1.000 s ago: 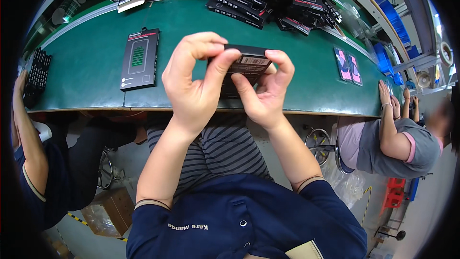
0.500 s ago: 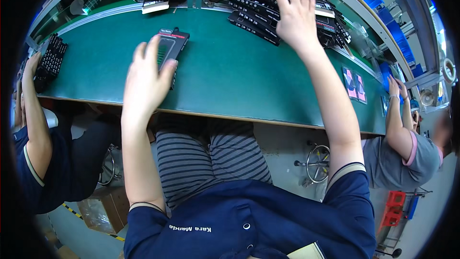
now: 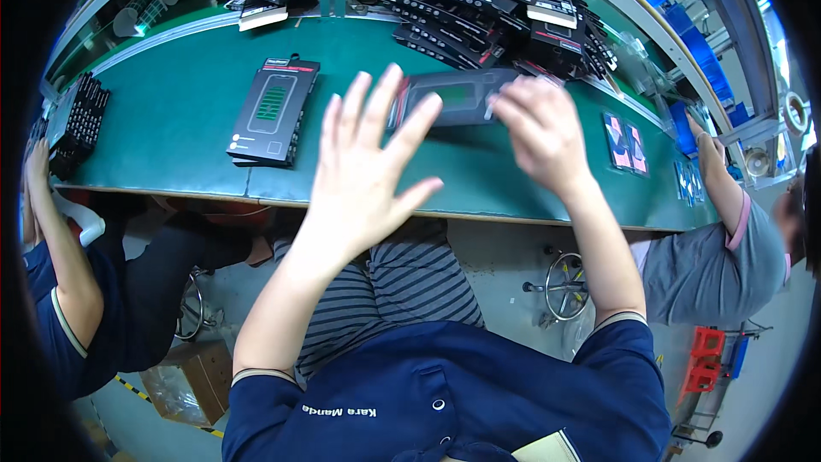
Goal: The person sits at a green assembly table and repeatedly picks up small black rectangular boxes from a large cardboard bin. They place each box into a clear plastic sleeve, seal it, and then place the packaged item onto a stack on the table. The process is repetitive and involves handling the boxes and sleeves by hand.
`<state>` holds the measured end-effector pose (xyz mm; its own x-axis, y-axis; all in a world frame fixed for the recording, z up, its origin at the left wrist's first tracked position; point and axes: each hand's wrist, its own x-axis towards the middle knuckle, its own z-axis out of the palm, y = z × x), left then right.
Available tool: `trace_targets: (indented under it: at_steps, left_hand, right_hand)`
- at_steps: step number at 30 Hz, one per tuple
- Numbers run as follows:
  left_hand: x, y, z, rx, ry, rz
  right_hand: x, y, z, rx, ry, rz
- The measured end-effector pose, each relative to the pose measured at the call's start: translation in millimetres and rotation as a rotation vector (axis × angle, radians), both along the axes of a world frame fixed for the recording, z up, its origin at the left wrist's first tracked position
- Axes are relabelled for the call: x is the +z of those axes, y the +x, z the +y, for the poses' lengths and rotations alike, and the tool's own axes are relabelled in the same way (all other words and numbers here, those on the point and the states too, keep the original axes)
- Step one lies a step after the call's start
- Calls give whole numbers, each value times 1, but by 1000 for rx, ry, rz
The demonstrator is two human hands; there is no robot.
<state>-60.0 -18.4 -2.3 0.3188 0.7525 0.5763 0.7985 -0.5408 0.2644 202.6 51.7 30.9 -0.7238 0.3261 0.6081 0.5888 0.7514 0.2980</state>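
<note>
My right hand (image 3: pixel 539 133) grips a flat dark package (image 3: pixel 457 96) with a green panel, held above the green bench (image 3: pixel 171 128). My left hand (image 3: pixel 368 167) hovers just left of it with fingers spread, holding nothing and close to the package's left end. A small stack of similar black flat packages (image 3: pixel 274 111) lies on the bench to the left.
A heap of black packages (image 3: pixel 505 8) covers the back of the bench. Small cards (image 3: pixel 626 144) lie at the right. A person in grey (image 3: pixel 727 239) works at the right, another in dark blue (image 3: pixel 51 274) at the left beside a black tray (image 3: pixel 81 120).
My right hand has drawn back from the rear heap with a package in it. My left hand has left the stack on the bench and moved right toward that package.
</note>
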Motion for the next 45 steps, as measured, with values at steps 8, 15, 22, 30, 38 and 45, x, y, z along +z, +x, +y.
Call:
trace_targets:
  at_steps: [8, 15, 22, 30, 38, 45]
  left_hand:
    - [-10, 20, -12, -372, -126, 105]
    - [41, -3, 10, -216, -319, -160]
    - [-7, 1, 29, -310, -255, 121]
    - [-14, 10, 31, -185, -269, 15]
    - [-4, 7, 32, -281, -293, 43]
    - [-10, 27, 35, -361, -240, -19]
  right_hand:
    - [-53, 210, 35, -1186, -177, 29]
    - [-60, 97, -39, -717, -446, 266]
    - [-43, 28, -60, -473, -862, 643]
    - [-31, 11, -67, -250, -905, 259]
    - [-39, 1, -77, -264, -874, 300]
    - [-47, -43, -73, 75, -955, 533]
